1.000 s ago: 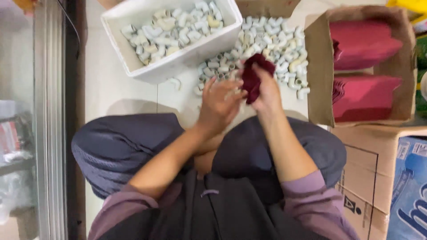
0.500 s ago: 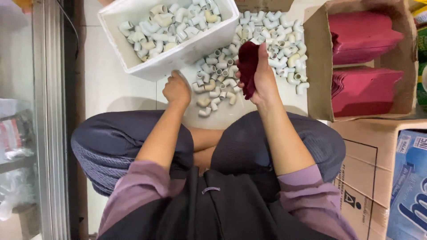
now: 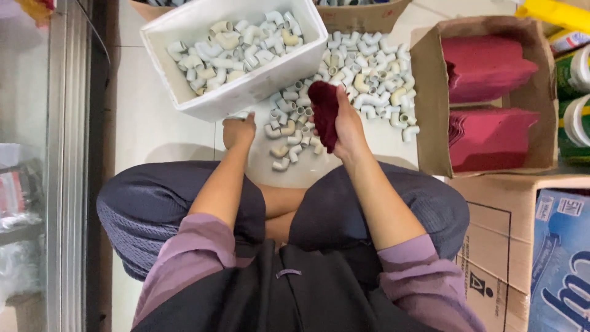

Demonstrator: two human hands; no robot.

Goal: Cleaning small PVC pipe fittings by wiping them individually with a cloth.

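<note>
Right hand (image 3: 350, 126) has its fingers wrapped around a dark red cloth (image 3: 324, 114), bunched up over the pile of white pipe elbows (image 3: 344, 74) on the floor. Left hand (image 3: 238, 131) sits curled at the pile's near-left edge beside the white tub (image 3: 184, 101); whether it holds a fitting is unclear. Cloth looks soft and light, takes a grip anywhere. Elbows likely rigid, light, smooth: pinch across the bend.

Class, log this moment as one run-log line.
right hand: holds dark red cloth | left hand: beside white bin | pipe elbows: on floor
</note>
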